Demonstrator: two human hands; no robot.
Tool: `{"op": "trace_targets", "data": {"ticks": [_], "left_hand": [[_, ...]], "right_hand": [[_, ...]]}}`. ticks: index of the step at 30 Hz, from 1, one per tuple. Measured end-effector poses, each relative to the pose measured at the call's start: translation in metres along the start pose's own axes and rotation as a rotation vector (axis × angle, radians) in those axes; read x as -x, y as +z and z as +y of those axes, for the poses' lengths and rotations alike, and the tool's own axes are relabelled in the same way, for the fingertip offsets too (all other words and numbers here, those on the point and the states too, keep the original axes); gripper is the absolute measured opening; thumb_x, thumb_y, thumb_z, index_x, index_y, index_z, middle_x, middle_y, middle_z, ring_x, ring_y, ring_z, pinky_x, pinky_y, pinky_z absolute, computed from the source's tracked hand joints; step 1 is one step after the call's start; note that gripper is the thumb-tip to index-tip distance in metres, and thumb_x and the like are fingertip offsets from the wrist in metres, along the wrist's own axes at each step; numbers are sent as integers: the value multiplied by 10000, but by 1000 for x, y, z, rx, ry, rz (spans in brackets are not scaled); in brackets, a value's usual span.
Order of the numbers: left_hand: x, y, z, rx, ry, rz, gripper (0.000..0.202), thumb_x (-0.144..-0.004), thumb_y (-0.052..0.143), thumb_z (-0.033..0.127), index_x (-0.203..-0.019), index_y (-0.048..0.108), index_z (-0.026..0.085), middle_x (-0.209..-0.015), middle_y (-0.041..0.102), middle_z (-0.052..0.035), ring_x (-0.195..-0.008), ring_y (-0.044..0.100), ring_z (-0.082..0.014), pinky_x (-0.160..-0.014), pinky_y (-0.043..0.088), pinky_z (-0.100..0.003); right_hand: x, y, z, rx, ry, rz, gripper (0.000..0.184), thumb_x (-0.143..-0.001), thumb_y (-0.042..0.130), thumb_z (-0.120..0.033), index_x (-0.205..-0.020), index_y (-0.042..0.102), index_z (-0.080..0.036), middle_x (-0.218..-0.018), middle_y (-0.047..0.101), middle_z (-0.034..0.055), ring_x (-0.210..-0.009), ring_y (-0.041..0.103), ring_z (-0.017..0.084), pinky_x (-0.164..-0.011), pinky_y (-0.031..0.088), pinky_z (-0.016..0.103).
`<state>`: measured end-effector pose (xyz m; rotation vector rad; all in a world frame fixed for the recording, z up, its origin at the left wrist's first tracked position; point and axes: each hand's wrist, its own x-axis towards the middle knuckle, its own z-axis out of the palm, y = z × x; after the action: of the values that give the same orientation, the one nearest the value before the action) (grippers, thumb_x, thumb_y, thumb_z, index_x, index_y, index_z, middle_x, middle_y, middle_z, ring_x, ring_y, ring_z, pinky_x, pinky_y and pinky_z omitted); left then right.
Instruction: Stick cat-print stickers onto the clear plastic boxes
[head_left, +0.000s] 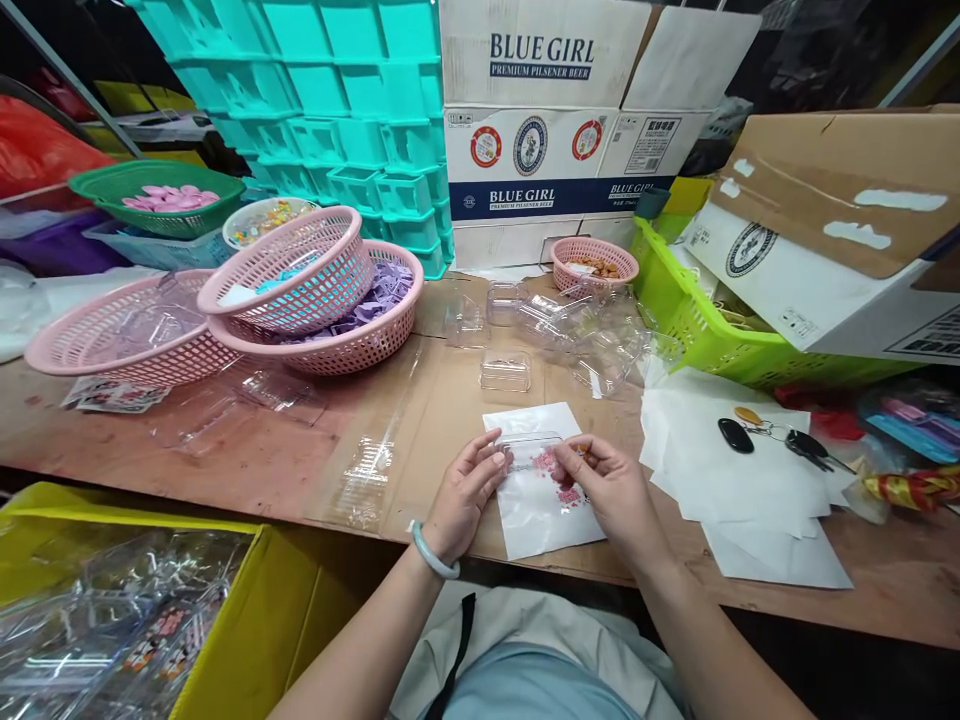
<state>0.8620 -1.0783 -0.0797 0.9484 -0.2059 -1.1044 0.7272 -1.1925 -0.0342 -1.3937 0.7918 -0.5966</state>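
Note:
A small clear plastic box (528, 440) is held level above a white sheet (521, 515) printed with pink flower-like patterns. My left hand (466, 488) closes its thumb and fingers on the box's left end; a pale bracelet circles that wrist. At the box's right end, my right hand (609, 488) has thumb and index finger pressed together on it. Something orange shows behind the right fingers, too small to make out. Just beyond stands another clear plastic box (505, 372) on flattened cardboard (439, 420).
Several clear boxes (559, 315) lie heaped behind. Pink baskets (315, 330) hold purple and blue pieces; a smaller pink basket (594, 262) holds brownish ones. White sheets (739, 490) and keys (806, 445) lie right. A yellow bin (259, 600) stands lower left.

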Motion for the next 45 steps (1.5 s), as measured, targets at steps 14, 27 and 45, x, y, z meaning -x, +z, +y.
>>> {"op": "trace_targets", "data": {"ticks": [14,27,45], "left_hand": [[0,-1,-8,55,22,23,403,-730,744,268,-1117,644,212,-1113,642,-66,-1041,593,-170,-948,413,-302],[0,-2,-7,47,19,8,398,-740,737,267,-1121,638,211,-1095,635,-63,-980,588,-145,-897,422,-282],[1,10,-8,-105,122,51,477,-671,784,274,-1078,551,187,-1047,630,-71,-979,618,-181,-909,455,-335]], "right_hand": [[9,22,16,158,-127,116,267,-805,641,-440,-802,621,-174,-599,602,-14,-501,462,90,-476,346,207],[9,29,14,262,-170,140,267,-819,619,-441,-776,614,-177,-603,583,-15,-541,496,113,-549,395,230],[12,30,18,689,-369,196,244,-874,551,-417,-773,624,-208,-661,635,8,-551,547,134,-578,410,244]]}}
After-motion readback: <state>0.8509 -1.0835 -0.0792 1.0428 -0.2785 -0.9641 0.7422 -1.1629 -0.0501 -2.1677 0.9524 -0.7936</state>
